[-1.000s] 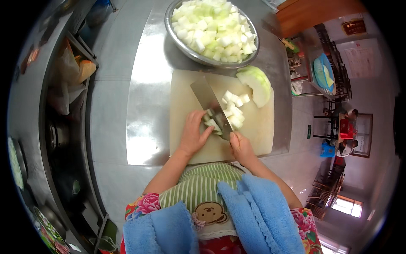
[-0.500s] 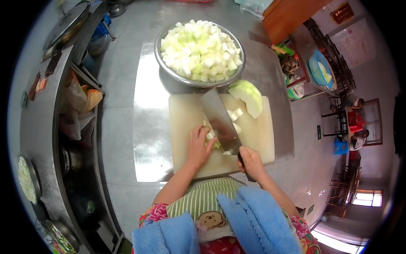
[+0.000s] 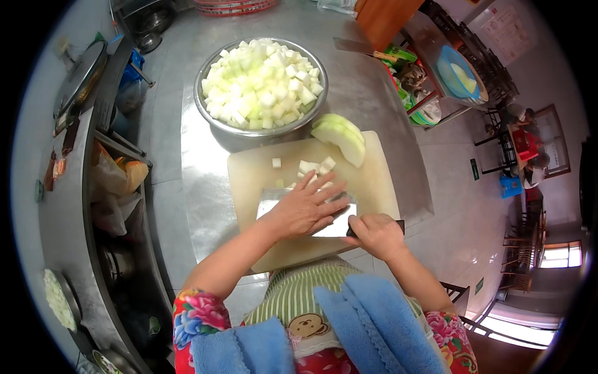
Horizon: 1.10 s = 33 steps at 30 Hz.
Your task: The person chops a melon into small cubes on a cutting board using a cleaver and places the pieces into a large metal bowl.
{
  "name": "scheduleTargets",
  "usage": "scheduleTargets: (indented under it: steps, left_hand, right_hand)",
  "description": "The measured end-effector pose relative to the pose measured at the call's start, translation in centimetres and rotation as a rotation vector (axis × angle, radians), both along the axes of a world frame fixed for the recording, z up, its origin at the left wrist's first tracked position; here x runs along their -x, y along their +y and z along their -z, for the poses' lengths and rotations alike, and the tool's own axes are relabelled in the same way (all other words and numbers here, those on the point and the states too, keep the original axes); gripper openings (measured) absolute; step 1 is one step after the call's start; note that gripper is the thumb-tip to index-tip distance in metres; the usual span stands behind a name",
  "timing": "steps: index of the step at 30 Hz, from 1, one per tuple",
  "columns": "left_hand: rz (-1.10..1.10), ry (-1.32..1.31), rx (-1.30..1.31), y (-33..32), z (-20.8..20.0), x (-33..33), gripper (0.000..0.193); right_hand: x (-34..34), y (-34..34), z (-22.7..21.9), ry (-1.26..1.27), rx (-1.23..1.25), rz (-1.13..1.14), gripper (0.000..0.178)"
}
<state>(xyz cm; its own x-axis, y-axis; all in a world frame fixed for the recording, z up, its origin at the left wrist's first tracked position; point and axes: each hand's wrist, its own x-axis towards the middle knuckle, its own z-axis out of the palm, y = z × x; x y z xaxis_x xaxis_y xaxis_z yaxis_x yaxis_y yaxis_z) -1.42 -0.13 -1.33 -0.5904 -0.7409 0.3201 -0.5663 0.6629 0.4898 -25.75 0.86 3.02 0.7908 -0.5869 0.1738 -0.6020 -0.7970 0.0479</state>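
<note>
My right hand [image 3: 377,237] is wrapped round the dark handle of a cleaver [image 3: 339,225]. Its wide blade lies sideways and low over a pale cutting board [image 3: 252,174]. Above the blade, fingers spread, my left hand [image 3: 304,207] reaches over its far edge toward white melon cubes [image 3: 309,167]; it hides part of the blade and some pieces. Whether the palm touches the metal I cannot tell. One loose cube [image 3: 276,163] sits apart to the left. A thick, pale green melon wedge [image 3: 341,138] rests at the board's far right.
Beyond the board stands a metal bowl [image 3: 202,100] heaped with melon cubes, on a steel table [image 3: 349,75]. A second broad blade [image 3: 352,45] lies at the far right. Shelving with bags [image 3: 109,171] runs along the left. People sit at a distant table on the right.
The cleaver has swung from upright over the board to lying sideways nearer me. My left hand has left the piece it held and spread out over the blade. The view has shifted.
</note>
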Motion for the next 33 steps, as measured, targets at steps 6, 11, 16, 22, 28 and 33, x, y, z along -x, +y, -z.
scheduleTargets:
  steps: [6, 11, 16, 22, 28, 33]
  left_hand:
    - [-0.039, -0.113, -0.065, -3.2, 5.2, -1.6, 0.045]
    - [-0.364, 0.496, -0.438, -3.7, 4.4, -3.9, 0.043]
    - [-0.675, 0.578, -0.238, 0.4, 9.0, -3.4, 0.046]
    - [-0.78, 0.59, -0.142, 3.6, 10.0, 2.0, 0.053]
    - [-0.828, 0.582, -0.123, 3.1, 10.3, 3.7, 0.051]
    - [-0.865, 0.69, -0.103, 2.4, 10.3, 5.8, 0.044]
  right_hand:
    - [1.7, 1.5, -0.8, -0.019, -0.114, 0.071, 0.04]
    - [5.0, 3.2, -0.7, -0.346, -0.294, 0.23, 0.036]
    - [7.6, 5.1, 2.7, -0.914, -1.175, 0.751, 0.017]
    - [8.3, 6.8, 7.2, -1.351, -1.595, 1.11, 0.019]
    - [5.0, 6.9, 10.4, -1.345, -1.725, 1.135, 0.018]
    - [0.6, 6.9, 10.6, -1.312, -1.844, 1.046, 0.019]
